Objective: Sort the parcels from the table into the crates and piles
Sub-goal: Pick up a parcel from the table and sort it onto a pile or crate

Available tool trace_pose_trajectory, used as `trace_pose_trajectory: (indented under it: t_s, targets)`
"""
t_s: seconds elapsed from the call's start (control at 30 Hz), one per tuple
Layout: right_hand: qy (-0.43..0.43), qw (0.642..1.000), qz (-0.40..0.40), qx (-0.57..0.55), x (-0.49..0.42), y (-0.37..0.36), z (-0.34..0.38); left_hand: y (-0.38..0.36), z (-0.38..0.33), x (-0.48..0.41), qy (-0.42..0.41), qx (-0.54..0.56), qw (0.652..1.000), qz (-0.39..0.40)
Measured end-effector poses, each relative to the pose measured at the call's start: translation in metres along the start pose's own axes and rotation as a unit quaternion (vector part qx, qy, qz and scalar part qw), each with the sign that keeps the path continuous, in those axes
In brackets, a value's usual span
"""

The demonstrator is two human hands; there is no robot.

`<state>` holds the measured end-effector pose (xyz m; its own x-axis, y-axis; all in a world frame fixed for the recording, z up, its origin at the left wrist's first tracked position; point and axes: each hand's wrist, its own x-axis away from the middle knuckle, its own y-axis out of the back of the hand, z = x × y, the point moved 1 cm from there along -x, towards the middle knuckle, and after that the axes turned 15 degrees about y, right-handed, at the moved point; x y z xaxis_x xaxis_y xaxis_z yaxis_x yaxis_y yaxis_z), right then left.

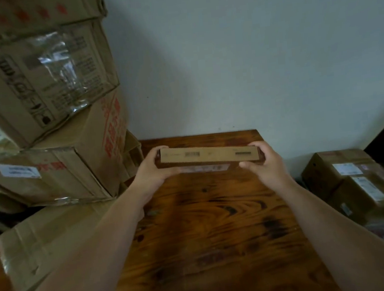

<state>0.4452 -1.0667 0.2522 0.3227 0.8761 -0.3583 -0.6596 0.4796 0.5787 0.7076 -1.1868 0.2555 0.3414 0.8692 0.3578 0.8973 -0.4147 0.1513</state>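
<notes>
A flat brown cardboard parcel (208,154) with a barcode label is held a little above the far end of the wooden table (209,226). My left hand (152,168) grips its left end, fingers curled over the far edge and thumb under the near side. My right hand (265,161) grips its right end the same way. The parcel's narrow side faces me; its underside is hidden.
A tall stack of large cardboard boxes (47,108) stands left of the table, one more box (47,241) low at the table's left edge. Several labelled brown parcels (356,182) lie piled on the floor to the right. A pale wall stands behind.
</notes>
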Motion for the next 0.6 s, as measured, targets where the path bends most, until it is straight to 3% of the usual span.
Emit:
trace_pose_trajectory:
  t_s: [0.17, 0.23, 0.37, 0.6]
  targets:
    - [-0.057, 0.989, -0.068, -0.119, -0.009, 0.016, -0.006, -0.012, -0.003, 0.001, -0.038, -0.115, 0.982, -0.146]
    - [-0.087, 0.977, -0.098, -0.169, -0.012, 0.020, -0.006, -0.019, -0.004, 0.002, -0.035, -0.090, 0.988, -0.124]
    - [-0.106, 0.966, -0.101, -0.215, -0.014, 0.022, -0.007, -0.031, -0.007, 0.004, 0.001, 0.060, 0.996, -0.061]
    - [-0.138, 0.957, -0.034, -0.255, -0.002, 0.024, -0.017, -0.033, 0.003, 0.003, 0.044, 0.164, 0.984, -0.048]
